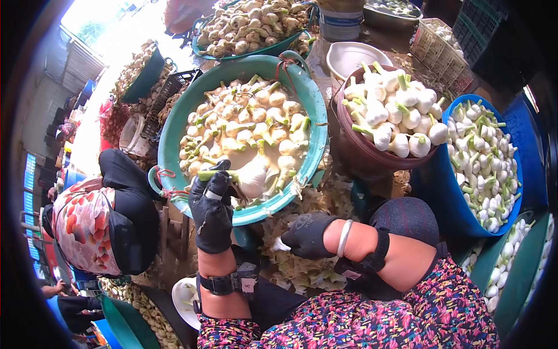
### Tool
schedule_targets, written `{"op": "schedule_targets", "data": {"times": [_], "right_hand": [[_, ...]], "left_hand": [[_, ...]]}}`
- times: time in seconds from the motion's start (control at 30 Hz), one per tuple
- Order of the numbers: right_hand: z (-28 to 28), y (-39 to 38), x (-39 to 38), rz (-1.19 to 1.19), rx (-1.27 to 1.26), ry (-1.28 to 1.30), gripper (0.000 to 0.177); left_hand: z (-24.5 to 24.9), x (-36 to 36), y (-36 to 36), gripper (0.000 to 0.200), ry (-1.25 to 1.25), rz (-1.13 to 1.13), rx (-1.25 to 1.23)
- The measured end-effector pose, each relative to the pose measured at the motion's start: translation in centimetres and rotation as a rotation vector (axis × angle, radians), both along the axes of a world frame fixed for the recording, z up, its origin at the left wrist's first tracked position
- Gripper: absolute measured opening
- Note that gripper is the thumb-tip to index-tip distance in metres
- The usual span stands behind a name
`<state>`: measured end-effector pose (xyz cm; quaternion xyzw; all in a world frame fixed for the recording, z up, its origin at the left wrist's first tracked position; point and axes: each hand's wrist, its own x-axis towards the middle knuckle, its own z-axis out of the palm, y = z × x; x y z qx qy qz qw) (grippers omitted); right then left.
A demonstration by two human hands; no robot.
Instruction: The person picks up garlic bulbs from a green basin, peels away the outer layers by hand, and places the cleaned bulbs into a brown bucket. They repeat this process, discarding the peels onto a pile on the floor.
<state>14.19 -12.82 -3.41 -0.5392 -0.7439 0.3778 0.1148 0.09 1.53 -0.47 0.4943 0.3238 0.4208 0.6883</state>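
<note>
My left hand (212, 203), in a black glove, grips a white onion bulb (251, 177) by its green stalk over the near rim of a big teal basin (168, 131) filled with unpeeled onions in murky water. My right hand (307, 235), also black-gloved with a white bangle at the wrist, sits lower and to the right, fingers curled around a small white scrap above a heap of peelings (302, 264).
A maroon bowl (372, 160) of clean white onions stands to the right, and a blue tub (447, 203) of smaller onions beyond it. More basins and crates crowd the far side. A person in a floral head covering (81, 224) crouches at the left.
</note>
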Motion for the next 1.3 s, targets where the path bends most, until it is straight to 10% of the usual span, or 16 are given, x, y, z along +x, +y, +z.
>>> {"op": "schedule_targets", "data": {"times": [0.13, 0.2, 0.37, 0.57, 0.9, 0.97, 1.1, 1.23, 1.3], "right_hand": [[0.5, 0.7, 1.6, -0.089, -0.2, -0.079, 0.034], [0.1, 1.0, 2.5, -0.5, 0.383, 0.129, 0.028], [1.8, 1.5, 2.8, -0.716, 0.597, 0.743, 0.024], [1.1, 1.5, 3.2, -0.678, 0.702, 0.424, 0.018], [1.0, 0.7, 0.9, -0.557, 0.363, 0.101, 0.016], [0.8, 0.4, 0.4, -0.11, -0.146, -0.155, 0.024], [1.1, 0.9, 1.9, -0.225, -0.23, -0.202, 0.031], [2.1, 1.1, 4.2, -0.801, 0.314, 0.615, 0.037], [2.9, 1.2, 3.8, -0.834, 0.195, 0.952, 0.04]], "left_hand": [[-0.4, 0.3, -0.4, 0.026, -0.099, -0.029, -0.029], [-0.7, 0.3, -0.6, 0.026, -0.018, -0.009, -0.004], [0.3, 1.6, -1.9, 0.025, 0.16, -0.06, 0.156], [1.0, 2.2, -2.8, 0.021, 0.394, -0.183, 0.552], [0.7, 1.7, -1.6, 0.022, 0.5, -0.091, 0.677], [0.9, 1.1, -1.2, 0.026, 0.169, -0.021, 0.183], [-1.8, 0.2, 0.2, 0.027, -0.063, 0.0, -0.062], [-2.6, 1.6, -1.2, 0.032, 0.105, 0.044, 0.132], [-1.8, 1.2, -1.2, 0.041, -0.075, -0.196, -0.311]]}}
